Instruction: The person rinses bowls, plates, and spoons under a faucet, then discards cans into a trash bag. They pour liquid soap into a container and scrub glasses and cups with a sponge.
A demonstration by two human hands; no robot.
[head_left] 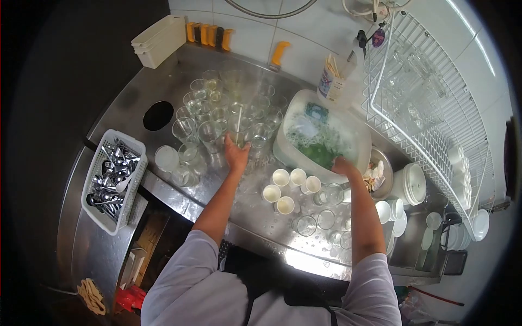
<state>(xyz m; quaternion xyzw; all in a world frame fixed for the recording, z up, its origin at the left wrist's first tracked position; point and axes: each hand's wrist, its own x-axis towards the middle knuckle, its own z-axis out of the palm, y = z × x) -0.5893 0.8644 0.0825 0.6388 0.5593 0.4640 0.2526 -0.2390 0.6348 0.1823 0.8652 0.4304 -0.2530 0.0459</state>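
My left hand (236, 156) is closed round the lower part of a clear glass (237, 139), from which a thin white stick (239, 117) rises. Around it stand several other clear glasses (209, 133). To the right, my right hand (341, 165) reaches over the near edge of a translucent plastic tub (285, 149) of foamy water. Its fingers are down by a green patch (318, 155) in the water, and I cannot make out what they hold. A blue-green sponge-like piece (316, 112) floats near the tub's far side.
Several small white cups (285, 205) and glasses (306, 225) stand in front of the tub. On the left is a white basket (140, 163) of cutlery. A wire rack (435, 141) with glassware overhangs the right side. Beside the tub sits a metal bowl (387, 185) of scraps.
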